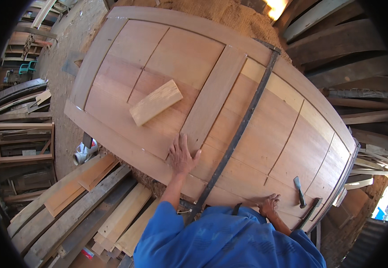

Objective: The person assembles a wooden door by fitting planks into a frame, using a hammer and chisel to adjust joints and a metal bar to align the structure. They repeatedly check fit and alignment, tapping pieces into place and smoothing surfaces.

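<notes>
Left hand (pixel 184 157): released, spread flat on brown panelled wooden door (pixel 214 96)
Right hand (pixel 269 206): rested by near edge; grip cannot be told
Door: positioned beneath hands, crossed by black metal bar (pixel 240 129)

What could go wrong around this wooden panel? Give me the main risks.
The chisel-like tool lies unheld near the right hand; a careless reach could nick the fingers. The wooden block just rests on the wooden panel, so tilting the panel might send it sliding. The dark metal bar across the panel might scuff the wood if it shifts.
</notes>
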The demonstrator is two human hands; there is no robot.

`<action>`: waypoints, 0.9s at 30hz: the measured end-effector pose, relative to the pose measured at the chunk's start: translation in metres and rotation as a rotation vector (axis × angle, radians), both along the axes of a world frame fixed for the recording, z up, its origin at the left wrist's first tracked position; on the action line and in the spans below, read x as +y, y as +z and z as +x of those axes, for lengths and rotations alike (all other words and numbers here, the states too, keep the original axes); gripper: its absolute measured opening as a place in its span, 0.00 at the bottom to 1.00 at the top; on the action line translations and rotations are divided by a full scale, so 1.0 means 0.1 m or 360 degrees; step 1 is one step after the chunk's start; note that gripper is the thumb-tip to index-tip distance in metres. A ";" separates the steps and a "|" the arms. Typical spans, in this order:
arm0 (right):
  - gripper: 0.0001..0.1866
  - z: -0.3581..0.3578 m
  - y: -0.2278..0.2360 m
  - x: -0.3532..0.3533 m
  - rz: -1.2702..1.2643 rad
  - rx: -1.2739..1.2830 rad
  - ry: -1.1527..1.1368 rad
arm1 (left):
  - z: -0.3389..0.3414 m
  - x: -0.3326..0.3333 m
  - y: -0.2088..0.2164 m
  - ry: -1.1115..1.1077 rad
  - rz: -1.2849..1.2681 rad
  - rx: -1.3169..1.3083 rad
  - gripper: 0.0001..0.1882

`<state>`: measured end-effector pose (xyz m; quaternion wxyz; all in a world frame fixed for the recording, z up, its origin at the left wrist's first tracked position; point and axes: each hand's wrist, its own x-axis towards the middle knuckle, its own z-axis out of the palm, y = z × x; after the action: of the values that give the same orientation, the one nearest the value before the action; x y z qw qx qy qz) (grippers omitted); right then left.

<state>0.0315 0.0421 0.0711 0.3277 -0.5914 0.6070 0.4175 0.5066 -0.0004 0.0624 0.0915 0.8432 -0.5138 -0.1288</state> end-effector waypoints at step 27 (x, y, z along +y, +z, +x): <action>0.60 -0.09 -0.15 0.11 -0.0250 -0.0052 -0.0014 | 0.26 0.07 -0.58 0.0059 -0.0793 0.0077 0.12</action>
<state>0.0225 0.0529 0.0562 0.2921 -0.6194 0.6350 0.3574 0.5325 0.0064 0.0048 0.3112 0.8007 -0.5117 -0.0166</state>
